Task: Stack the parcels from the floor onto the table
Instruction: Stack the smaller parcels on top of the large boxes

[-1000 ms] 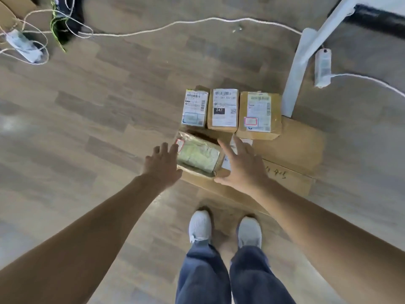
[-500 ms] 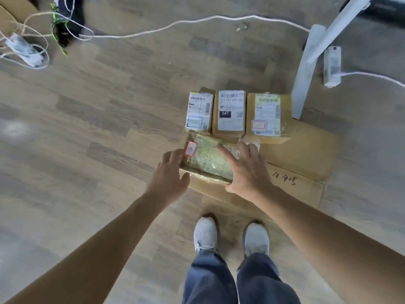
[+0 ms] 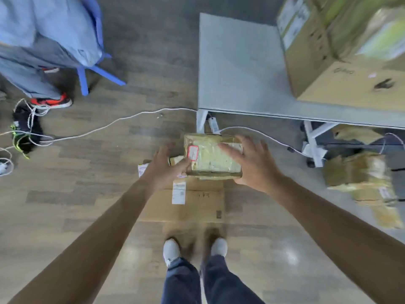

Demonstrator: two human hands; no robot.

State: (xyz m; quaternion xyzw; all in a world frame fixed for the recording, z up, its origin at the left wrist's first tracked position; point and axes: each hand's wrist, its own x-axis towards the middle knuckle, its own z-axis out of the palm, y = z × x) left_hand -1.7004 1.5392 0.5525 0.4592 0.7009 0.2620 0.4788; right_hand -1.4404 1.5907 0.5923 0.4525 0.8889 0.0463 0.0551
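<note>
I hold a tape-wrapped brown parcel (image 3: 211, 157) with a red-edged sticker in the air between both hands. My left hand (image 3: 166, 168) grips its left end and my right hand (image 3: 254, 163) grips its right end with the thumb across the top. Below it, small labelled parcels (image 3: 178, 191) lie on a flat cardboard sheet (image 3: 197, 207) on the floor, partly hidden by my left hand. The white table (image 3: 241, 69) stands beyond, with a large cardboard box (image 3: 341, 69) on its right part.
White cables (image 3: 122, 120) run across the wooden floor. Another person's legs and a blue chair (image 3: 87, 69) stand at the upper left. More taped parcels (image 3: 361, 178) lie on the floor at the right, under the table's edge. My shoes (image 3: 195, 249) are near the cardboard sheet.
Both hands closed on the taped parcel and lifted it off the floor. My view rose, bringing the tabletop, the big box and the other person into sight.
</note>
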